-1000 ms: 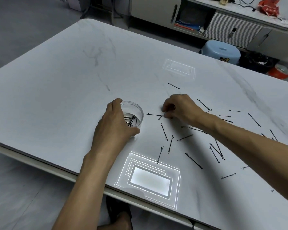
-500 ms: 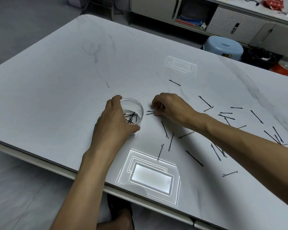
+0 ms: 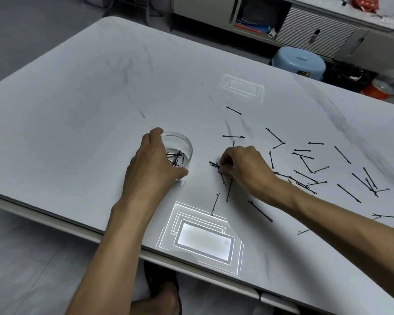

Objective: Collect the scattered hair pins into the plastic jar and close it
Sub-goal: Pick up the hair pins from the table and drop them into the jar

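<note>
Fingers of the left hand (image 3: 152,165) are curling round the clear plastic jar (image 3: 186,148) — the right hand (image 3: 243,165) is pinching several black hair pins (image 3: 215,165) on the white table (image 3: 77,110).

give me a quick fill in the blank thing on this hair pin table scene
The left hand grips the clear round plastic jar, which stands open with no ____ on it.
The right hand pinches a bunch of thin black metal hair pins on the jar's ____ side.
Beyond the white marbled table stands a light ____ plastic stool.
Missing words: lid; right; blue.
</note>
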The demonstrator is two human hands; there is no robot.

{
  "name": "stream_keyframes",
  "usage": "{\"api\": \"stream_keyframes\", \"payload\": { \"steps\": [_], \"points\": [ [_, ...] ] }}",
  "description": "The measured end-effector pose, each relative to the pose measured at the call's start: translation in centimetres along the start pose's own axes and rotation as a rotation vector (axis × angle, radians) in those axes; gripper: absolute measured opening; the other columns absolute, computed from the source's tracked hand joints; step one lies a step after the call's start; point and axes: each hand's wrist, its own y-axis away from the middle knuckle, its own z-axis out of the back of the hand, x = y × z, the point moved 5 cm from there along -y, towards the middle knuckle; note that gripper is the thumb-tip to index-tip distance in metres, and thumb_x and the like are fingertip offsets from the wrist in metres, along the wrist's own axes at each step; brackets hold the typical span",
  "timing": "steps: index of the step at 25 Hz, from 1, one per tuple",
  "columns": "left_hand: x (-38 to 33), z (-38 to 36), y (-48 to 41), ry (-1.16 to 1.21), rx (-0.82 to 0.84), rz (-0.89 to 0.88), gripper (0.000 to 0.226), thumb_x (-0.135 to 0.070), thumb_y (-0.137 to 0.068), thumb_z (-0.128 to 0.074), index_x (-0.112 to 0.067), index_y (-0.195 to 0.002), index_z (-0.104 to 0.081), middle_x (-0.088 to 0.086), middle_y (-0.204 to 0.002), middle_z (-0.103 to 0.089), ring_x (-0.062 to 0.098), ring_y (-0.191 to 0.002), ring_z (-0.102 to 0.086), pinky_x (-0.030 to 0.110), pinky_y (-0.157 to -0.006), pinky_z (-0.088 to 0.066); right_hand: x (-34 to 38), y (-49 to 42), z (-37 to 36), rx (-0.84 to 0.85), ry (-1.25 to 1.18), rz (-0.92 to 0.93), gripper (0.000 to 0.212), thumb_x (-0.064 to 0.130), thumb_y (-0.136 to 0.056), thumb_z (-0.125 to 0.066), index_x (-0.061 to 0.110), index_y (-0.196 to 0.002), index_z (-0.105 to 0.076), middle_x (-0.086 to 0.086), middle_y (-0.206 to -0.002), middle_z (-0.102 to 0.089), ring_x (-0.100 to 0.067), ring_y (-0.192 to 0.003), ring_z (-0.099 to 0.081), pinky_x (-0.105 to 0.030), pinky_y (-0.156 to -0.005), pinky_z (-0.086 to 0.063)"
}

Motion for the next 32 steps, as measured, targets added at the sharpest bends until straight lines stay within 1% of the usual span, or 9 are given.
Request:
{"api": "stream_keyframes", "payload": {
  "steps": [6,10,13,15,17,20,25,28,32],
  "points": [
    [-0.4,-0.3,0.0,-0.013,0.006,-0.003,0.094,-0.030,-0.064,-0.083,-0.019,-0.141,-0.029,0.000,-0.143,-0.040,0.026,-0.123,-0.046,0.033,-0.089,-0.038,2.6,-0.2,0.2,-0.032,0.299,0.021,0.011,0.011,-0.078,-0.060,0.013,-0.086,-0.067,-0.008,-0.077,-0.067,-0.035,-0.074,-0.060,-0.031,-0.059,-0.041],
    [-0.4,-0.4,0.0,-0.017,0.001,-0.008,0.094,-0.030,-0.064,-0.083,-0.019,-0.141,-0.030,0.000,-0.142,-0.041,0.027,-0.123,-0.046,0.032,-0.088,-0.038,4.2,-0.7,0.1,0.032,0.530,0.078,0.024,0.000,-0.078,-0.053,0.009,-0.062,-0.038,-0.004,-0.058,-0.038,-0.028,-0.053,-0.039,-0.029,-0.048,-0.016],
    [-0.4,-0.5,0.0,-0.008,0.002,-0.019,0.093,-0.030,-0.064,-0.082,-0.019,-0.141,-0.030,0.000,-0.143,-0.040,0.027,-0.122,-0.047,0.033,-0.089,-0.039,3.6,-1.4,1.2,-0.003,0.303,0.127,0.008,0.007,-0.088,-0.048,0.007,-0.091,-0.056,-0.014,-0.085,-0.064,-0.036,-0.080,-0.059,-0.034,-0.059,-0.042],
    [-0.2,-0.5,-0.1,-0.003,0.001,-0.020,0.094,-0.031,-0.064,-0.082,-0.019,-0.141,-0.030,-0.001,-0.143,-0.040,0.026,-0.121,-0.048,0.031,-0.086,-0.038,4.2,-1.6,3.3,-0.061,0.014,0.224,0.011,0.008,-0.090,-0.050,0.011,-0.097,-0.058,-0.009,-0.085,-0.068,-0.029,-0.078,-0.063,-0.038,-0.067,-0.051],
    [-0.3,-0.6,-0.2,-0.008,0.001,-0.025,0.095,-0.032,-0.063,-0.082,-0.020,-0.141,-0.030,0.000,-0.142,-0.040,0.025,-0.120,-0.048,0.028,-0.083,-0.036,6.2,-1.4,5.3,-0.074,-0.097,0.431,0.009,0.009,-0.090,-0.057,0.015,-0.093,-0.063,0.000,-0.077,-0.069,-0.013,-0.066,-0.060,-0.029,-0.065,-0.050],
    [-0.9,-0.8,0.0,-0.020,0.020,-0.046,0.096,-0.033,-0.062,-0.083,-0.019,-0.141,-0.030,0.001,-0.141,-0.041,0.026,-0.119,-0.049,0.030,-0.085,-0.040,9.0,-1.3,5.4,0.039,0.027,0.610,0.009,0.013,-0.089,-0.066,0.016,-0.097,-0.069,0.003,-0.089,-0.069,-0.004,-0.067,-0.051,-0.013,-0.063,-0.039],
    [-0.9,-0.9,0.0,-0.011,0.028,-0.051,0.095,-0.031,-0.063,-0.082,-0.019,-0.142,-0.029,0.000,-0.144,-0.039,0.025,-0.122,-0.048,0.029,-0.088,-0.039,5.8,-1.1,6.1,-0.079,-0.134,0.463,0.012,0.007,-0.085,-0.071,0.013,-0.095,-0.072,0.001,-0.093,-0.063,-0.012,-0.072,-0.057,-0.018,-0.070,-0.042],
    [-1.0,-0.9,0.1,-0.005,0.034,-0.044,0.094,-0.028,-0.064,-0.081,-0.019,-0.141,-0.030,-0.001,-0.144,-0.039,0.024,-0.122,-0.047,0.028,-0.085,-0.037,3.0,0.7,4.2,0.171,-0.096,0.438,0.015,0.007,-0.081,-0.075,0.017,-0.092,-0.074,0.006,-0.087,-0.064,-0.005,-0.071,-0.056,-0.017,-0.068,-0.042],
    [-1.2,-1.0,0.2,-0.001,0.033,-0.039,0.093,-0.029,-0.065,-0.081,-0.019,-0.141,-0.030,-0.002,-0.144,-0.039,0.024,-0.122,-0.047,0.028,-0.085,-0.036,1.7,3.2,0.9,0.443,-0.044,0.443,0.052,-0.008,-0.075,-0.070,0.026,-0.115,-0.067,0.010,-0.106,-0.051,0.002,-0.083,-0.056,-0.014,-0.074,-0.048]
  ]
}}
